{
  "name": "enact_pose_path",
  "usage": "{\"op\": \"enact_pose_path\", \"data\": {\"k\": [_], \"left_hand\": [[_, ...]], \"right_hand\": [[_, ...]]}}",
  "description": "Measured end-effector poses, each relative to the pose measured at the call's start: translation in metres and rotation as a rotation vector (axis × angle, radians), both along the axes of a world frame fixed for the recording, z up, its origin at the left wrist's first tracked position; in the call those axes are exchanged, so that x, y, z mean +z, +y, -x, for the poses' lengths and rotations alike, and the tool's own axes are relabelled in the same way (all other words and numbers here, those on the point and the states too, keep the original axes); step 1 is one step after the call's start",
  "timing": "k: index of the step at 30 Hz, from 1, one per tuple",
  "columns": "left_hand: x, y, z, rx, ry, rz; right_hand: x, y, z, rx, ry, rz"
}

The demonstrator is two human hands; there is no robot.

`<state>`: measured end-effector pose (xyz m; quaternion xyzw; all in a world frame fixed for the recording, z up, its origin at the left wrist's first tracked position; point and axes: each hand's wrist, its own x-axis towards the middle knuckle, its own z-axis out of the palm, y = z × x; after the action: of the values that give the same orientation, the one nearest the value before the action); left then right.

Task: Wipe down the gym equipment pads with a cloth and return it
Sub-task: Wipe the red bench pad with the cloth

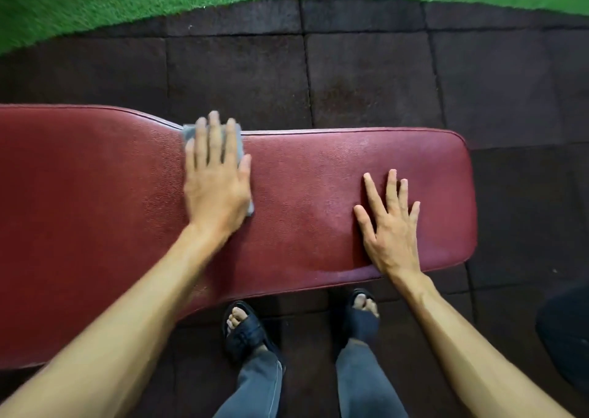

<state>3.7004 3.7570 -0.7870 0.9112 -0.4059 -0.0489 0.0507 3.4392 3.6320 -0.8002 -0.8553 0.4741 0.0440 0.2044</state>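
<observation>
Dark rubber floor tiles (366,76) meet green turf (95,3); I see the red bench pad (95,210) across them. On it, the left hand (216,181) presses flat on the grey cloth (189,133) at the pad's far edge; the right hand (390,226) rests spread on bare pad.

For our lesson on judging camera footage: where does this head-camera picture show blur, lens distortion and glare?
Head view: the left hand pressing the grey cloth looks softly blurred, while the right hand is sharp; the wide lens bows the edge of the green turf and the long sides of the red bench pad; a faint pale sheen lies on the pad near the right hand.
</observation>
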Motion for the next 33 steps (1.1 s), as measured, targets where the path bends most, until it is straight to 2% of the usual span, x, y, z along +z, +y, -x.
{"op": "enact_pose_path", "data": {"k": [4,8,11,13,17,18,21,23,24,26,30,33], "left_hand": [[-0.004,0.034,0.111,-0.021,0.009,-0.018],[-0.014,-0.04,0.187,-0.056,0.101,0.059],[-0.02,-0.108,0.183,-0.167,0.109,0.079],[-0.025,-0.14,0.16,-0.182,0.097,0.077],[-0.028,-0.135,0.141,-0.09,0.107,0.119],[-0.027,-0.122,0.148,-0.097,0.143,0.143],[-0.012,-0.087,0.18,-0.176,0.517,0.307],[0.0,-0.072,0.182,-0.133,0.658,0.451],[0.003,-0.066,0.175,-0.082,0.643,0.484],[-0.001,-0.053,0.156,-0.013,0.497,0.445],[-0.02,-0.031,0.142,-0.079,0.149,0.17],[-0.023,-0.032,0.146,-0.086,0.078,0.135]], "right_hand": [[-0.002,-0.004,0.01,0.014,-0.102,-0.054],[-0.003,-0.012,0.043,-0.138,-0.195,-0.128],[-0.006,-0.034,0.078,-0.228,-0.204,-0.118],[-0.005,-0.049,0.087,-0.206,-0.239,-0.113],[-0.003,-0.059,0.076,-0.095,-0.296,-0.142],[-0.003,-0.059,0.072,-0.088,-0.311,-0.155],[-0.003,-0.05,0.061,-0.07,-0.347,-0.202],[-0.002,-0.039,0.052,-0.026,-0.359,-0.213],[-0.001,-0.032,0.049,-0.005,-0.358,-0.21],[0.0,-0.019,0.041,0.05,-0.337,-0.178],[-0.004,0.008,0.015,0.152,-0.24,-0.057],[-0.01,0.017,0.0,0.112,-0.175,0.013]]}}
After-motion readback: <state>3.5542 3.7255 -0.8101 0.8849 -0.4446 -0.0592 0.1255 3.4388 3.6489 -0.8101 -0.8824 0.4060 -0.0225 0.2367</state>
